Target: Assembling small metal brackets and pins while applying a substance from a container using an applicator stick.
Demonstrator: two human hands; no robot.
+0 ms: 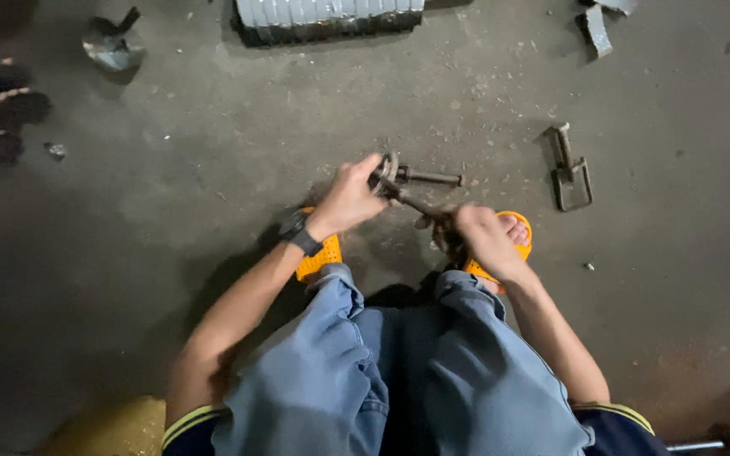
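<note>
Left hand: the left hand (350, 199) is curled tight around the round head of a rusty metal clamp (392, 177), knuckles up, a black wristwatch (299, 233) on the wrist.
Right hand: the right hand (482, 236) is closed over the near end of a dark metal rod (420, 205), gripping it low by the right foot.
Clamp: it sits between both hands, just above the floor, its threaded bolt (433, 178) poking out to the right; the rod runs slanting from the clamp's head down into the right hand.
Feet: orange sandals (513, 241) planted either side, touching the floor right under the hands.
Legs: blue jeans (356, 371), knees bent.
Floor: grey concrete floor (171, 194), gritty and stained.
Off right: a second rusty clamp frame (571, 173) lies well apart.
Top edge: a ribbed metal stack (327, 17).
</note>
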